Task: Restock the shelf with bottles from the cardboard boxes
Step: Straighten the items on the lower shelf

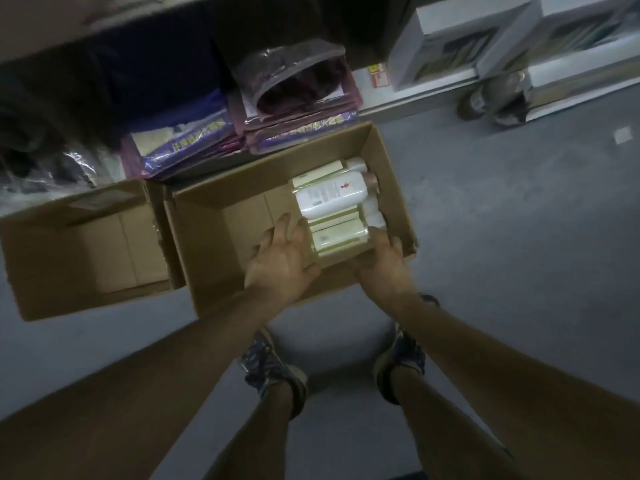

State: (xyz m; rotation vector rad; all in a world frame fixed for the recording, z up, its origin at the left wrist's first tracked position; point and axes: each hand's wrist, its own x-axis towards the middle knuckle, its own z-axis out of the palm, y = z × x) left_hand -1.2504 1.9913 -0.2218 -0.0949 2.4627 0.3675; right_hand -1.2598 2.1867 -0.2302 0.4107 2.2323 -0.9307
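- While both arms are stretched down into the box (197, 244), the bottles (329, 197) are seen lying on their sides, packed at its right end.
- The left hand (280, 261) is held wide, fingers fairly straight and spread, and is laid against the left side of the near bottles. Firm contact cannot be confirmed through the blur.
- The right hand (382, 268) is set at the near right corner of the bottles. Its fingers are hidden behind the back of the hand, so it cannot be told whether anything is gripped.
- No count of the bottles can be made, and their labels are blurred.
- A 2nd box (52, 271) is stood on the floor (502, 237) just left of the 1st.
- Behind both boxes the shelf (415, 93) is seen. Purple packs (194, 140) are stacked there, their upper parts lost in the dark.
- 2 shoes (273, 372) are partly covered by the forearms.
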